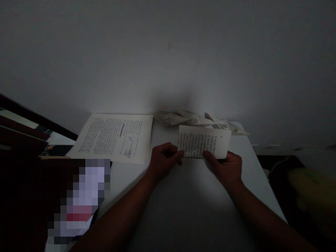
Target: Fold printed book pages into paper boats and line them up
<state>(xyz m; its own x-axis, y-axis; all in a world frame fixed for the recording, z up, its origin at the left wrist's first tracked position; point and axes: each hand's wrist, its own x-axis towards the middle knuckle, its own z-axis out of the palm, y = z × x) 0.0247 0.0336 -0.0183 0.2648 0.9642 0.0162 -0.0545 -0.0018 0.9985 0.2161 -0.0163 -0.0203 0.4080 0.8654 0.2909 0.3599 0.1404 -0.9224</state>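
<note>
The left hand (165, 159) and right hand (227, 168) are each closed in a pinch on the lower edge of the printed sheet (203, 141), which is between them above the bench (183, 199). Uneven pulling might tear or skew it. A forward nudge could scatter the folded papers (199, 120) just beyond.

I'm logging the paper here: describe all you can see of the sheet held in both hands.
The printed sheet is thin pale paper with dense columns of small dark text, unreadable. It looks folded into a wide rectangle, held up above the white table, tilted toward the camera. The left hand pinches its lower left corner; the right hand holds its lower right edge.
</note>
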